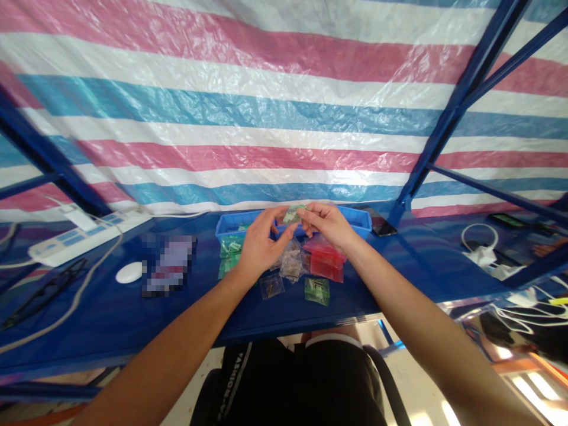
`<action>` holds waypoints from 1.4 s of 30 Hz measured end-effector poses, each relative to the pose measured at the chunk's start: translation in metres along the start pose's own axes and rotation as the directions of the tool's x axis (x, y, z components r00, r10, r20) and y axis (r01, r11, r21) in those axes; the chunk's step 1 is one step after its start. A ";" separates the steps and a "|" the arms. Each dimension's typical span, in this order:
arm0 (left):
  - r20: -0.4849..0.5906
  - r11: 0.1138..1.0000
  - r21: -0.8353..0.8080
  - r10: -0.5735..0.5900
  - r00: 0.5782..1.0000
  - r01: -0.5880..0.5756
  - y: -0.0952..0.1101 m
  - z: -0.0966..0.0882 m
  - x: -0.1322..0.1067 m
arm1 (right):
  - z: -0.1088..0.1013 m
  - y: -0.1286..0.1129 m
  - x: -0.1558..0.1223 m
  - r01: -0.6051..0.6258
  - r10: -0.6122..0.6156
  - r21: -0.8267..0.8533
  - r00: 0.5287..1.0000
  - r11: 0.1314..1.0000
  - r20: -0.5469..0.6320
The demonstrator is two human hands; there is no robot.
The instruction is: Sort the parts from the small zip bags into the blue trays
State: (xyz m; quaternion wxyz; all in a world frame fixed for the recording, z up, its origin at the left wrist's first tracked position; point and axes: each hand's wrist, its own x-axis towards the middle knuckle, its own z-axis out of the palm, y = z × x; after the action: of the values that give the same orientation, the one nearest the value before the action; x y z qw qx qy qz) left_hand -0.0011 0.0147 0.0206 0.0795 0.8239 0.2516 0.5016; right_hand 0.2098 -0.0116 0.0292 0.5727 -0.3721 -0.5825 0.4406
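Note:
My left hand (261, 239) and my right hand (327, 225) meet above the blue table, both pinching a small clear green-tinted bag (293, 214) between fingertips. Just behind them stands a shallow blue tray (360, 217) holding more small bags. Below my hands lie several little bags on the table: red ones (326, 260), a green one (317, 290), a clear one (272, 286) and green ones (231, 247) by my left wrist.
A white power strip (84, 234) with cables lies at the left, beside a white oval object (129, 272) and black glasses (48, 290). A dark phone (382, 225) rests right of the tray. White cables and a charger (481, 251) sit at the right. Blue frame posts (448, 115) rise on both sides.

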 end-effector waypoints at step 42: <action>0.391 1.000 0.001 -0.015 0.920 0.016 -0.014 0.013 -0.008 | 0.003 0.013 0.001 0.201 -0.247 -0.392 0.966 0.898 -0.071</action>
State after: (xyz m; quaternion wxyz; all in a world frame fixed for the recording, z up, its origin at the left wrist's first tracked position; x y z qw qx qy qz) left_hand 0.0028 0.0244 0.0023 0.1331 0.9052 0.2367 0.3268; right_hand 0.2057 -0.0061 0.0177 0.5699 -0.4323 -0.6608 0.2271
